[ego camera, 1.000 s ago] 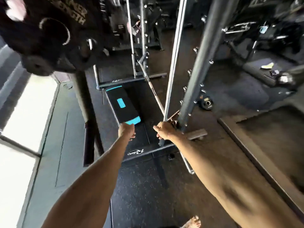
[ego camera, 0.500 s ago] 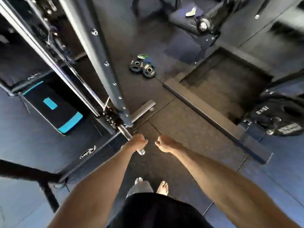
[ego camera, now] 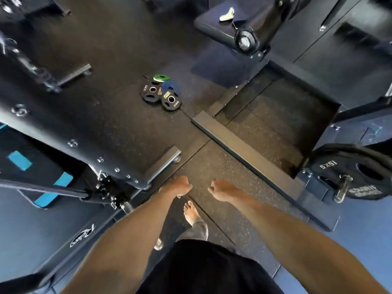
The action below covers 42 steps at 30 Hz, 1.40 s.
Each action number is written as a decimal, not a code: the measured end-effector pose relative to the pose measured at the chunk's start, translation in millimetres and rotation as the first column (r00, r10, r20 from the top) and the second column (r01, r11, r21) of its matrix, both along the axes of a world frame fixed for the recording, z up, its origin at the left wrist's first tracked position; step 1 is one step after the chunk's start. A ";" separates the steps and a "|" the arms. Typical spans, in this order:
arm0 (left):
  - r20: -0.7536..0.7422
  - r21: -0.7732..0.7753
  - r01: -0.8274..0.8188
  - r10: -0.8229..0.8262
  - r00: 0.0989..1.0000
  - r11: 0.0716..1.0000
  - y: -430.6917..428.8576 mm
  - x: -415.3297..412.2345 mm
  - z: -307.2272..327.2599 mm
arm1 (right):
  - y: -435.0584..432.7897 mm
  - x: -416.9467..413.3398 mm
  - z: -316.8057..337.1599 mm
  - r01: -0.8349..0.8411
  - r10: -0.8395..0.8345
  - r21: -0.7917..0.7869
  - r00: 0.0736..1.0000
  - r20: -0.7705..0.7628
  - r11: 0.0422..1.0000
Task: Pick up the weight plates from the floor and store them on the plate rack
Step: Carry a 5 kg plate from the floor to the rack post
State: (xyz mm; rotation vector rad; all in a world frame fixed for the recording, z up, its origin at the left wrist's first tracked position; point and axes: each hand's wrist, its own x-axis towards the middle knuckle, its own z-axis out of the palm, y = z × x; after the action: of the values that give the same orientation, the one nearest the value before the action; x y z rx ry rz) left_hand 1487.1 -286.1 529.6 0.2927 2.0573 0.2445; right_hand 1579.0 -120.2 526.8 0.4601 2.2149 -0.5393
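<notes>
A small pile of weight plates lies on the dark rubber floor ahead: two black plates [ego camera: 151,91] [ego camera: 171,101], a blue plate [ego camera: 169,85] partly under them and a green plate [ego camera: 160,77] behind. My left hand [ego camera: 179,186] and my right hand [ego camera: 219,189] hang side by side well short of the pile, both loosely curled with nothing in them. At the right edge a large black 15 kg plate [ego camera: 358,172] sits on a steel peg [ego camera: 341,188] of the plate rack.
A thick steel upright [ego camera: 70,124] of the rack with its foot [ego camera: 163,164] crosses the left. A raised platform edge [ego camera: 244,153] runs diagonally on the right. A padded bench [ego camera: 214,28] stands at the back. My bare foot [ego camera: 191,212] is below my hands.
My view has swung right and down, from the rack and step platform to the floor. The plate pile has come nearer. My left hand has moved off the bar end.
</notes>
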 end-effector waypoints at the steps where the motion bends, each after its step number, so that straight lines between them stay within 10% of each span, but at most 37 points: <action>1: -0.003 0.008 0.002 -0.002 1.000 1.000 12.6 -20.6 1.8 | 9.9 -20.8 3.5 -0.011 0.011 -0.002 1.000 -0.002 1.000; 42: 0.139 0.031 -0.736 0.727 0.673 0.676 169.4 -629.1 -54.3 | 180.2 -755.6 -77.3 -0.450 0.454 -0.071 0.890 0.049 0.890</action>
State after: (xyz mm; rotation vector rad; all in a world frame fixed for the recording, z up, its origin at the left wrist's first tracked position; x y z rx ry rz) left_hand 858.0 -116.7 475.3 -0.5287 1.9506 0.8258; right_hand 823.4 60.0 449.6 -0.0773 2.1408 -0.3287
